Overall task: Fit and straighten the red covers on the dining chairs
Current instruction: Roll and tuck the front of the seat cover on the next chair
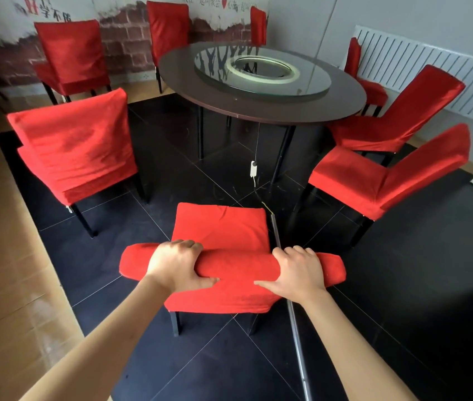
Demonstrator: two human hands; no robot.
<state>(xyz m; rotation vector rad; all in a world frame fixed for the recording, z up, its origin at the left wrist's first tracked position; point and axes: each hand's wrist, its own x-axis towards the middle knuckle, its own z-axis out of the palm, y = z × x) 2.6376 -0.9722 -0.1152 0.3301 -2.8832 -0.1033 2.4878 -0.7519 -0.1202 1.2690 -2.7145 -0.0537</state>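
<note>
Directly below me stands a dining chair in a red cover (220, 227), seen from behind and above. My left hand (176, 266) grips the top of its covered backrest (235, 263) on the left, fingers over the front edge and thumb on the back. On the right part of the same top edge my right hand (297, 270) holds on in the same way. The cover hangs smooth down the back to a hem above the black legs.
A round dark table (258, 110) with a glass turntable stands ahead. Several red-covered chairs ring it; the left one (76, 149) has a wrinkled, loose cover. A metal pole (290, 308) leans past the chair's right side. A cable with a white switch (253, 168) dangles under the table. A white radiator (432, 68) lines the right wall.
</note>
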